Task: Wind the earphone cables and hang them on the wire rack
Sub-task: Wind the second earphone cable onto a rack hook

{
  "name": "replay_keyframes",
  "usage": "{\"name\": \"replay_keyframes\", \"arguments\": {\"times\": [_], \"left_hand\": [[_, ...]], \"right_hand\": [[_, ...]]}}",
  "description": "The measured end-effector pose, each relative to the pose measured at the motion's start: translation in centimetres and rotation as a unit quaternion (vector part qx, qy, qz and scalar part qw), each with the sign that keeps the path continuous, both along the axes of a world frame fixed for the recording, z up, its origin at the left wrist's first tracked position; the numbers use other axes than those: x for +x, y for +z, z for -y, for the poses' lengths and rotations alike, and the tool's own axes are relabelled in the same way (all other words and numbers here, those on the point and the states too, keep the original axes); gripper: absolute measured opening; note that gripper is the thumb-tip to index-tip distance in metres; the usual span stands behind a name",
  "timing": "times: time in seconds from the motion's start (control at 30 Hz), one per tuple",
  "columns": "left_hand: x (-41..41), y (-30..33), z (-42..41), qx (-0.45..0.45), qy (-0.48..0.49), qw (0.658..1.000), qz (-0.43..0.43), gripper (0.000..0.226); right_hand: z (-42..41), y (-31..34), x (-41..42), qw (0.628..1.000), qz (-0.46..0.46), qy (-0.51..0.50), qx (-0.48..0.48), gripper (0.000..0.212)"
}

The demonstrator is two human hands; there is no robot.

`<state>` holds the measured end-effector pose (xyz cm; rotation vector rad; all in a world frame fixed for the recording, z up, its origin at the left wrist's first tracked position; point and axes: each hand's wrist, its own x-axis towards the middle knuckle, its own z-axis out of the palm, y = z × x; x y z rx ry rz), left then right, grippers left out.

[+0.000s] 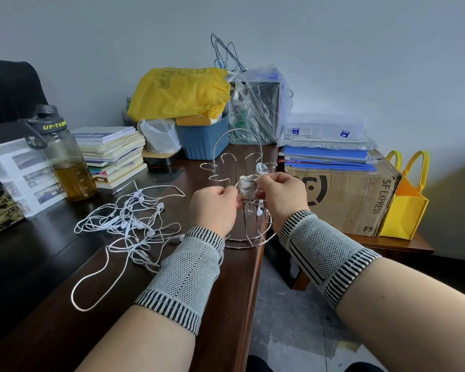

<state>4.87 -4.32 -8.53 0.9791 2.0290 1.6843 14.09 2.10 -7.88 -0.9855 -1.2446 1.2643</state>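
Coil (247,187) sat right between both hands — left hand (214,210) and right hand (282,196) each pinching it — just before the rack (239,167).

The rack (239,189) was seen to be bare shiny metal wire. The cables (129,224) were coated in smooth white plastic. The table (226,304) was dark polished wood. The wristbands (183,277) were ribbed knitted cloth; the box (344,200) was matt cardboard.
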Motion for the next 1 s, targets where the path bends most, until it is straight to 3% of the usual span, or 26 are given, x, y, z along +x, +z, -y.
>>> {"name": "replay_keyframes", "arguments": {"times": [0.17, 0.3, 0.47, 0.67, 1.0], "left_hand": [[0.2, 0.7, 0.9, -0.038, -0.020, 0.995, -0.094, 0.034], [0.6, 1.1, 1.5, -0.093, -0.051, 0.965, -0.238, 0.039], [1.2, 0.9, 1.7, -0.134, -0.072, 0.934, -0.323, 0.039], [1.1, 0.2, 1.4, -0.133, -0.117, 0.925, -0.335, 0.019], [0.6, 1.1, 1.9, -0.136, -0.115, 0.925, -0.336, 0.021]], "right_hand": [[0.2, -0.2, 0.5, 1.000, 0.001, 0.006, 0.024, 0.013], [0.4, -0.8, 0.9, 0.998, 0.028, 0.011, 0.061, 0.012], [0.8, -1.1, 1.4, 0.993, 0.072, 0.049, 0.086, 0.016], [0.8, -0.8, 1.7, 0.972, 0.165, 0.070, 0.154, 0.031], [0.5, -1.4, 1.7, 0.982, 0.132, 0.092, 0.098, 0.024]]}}
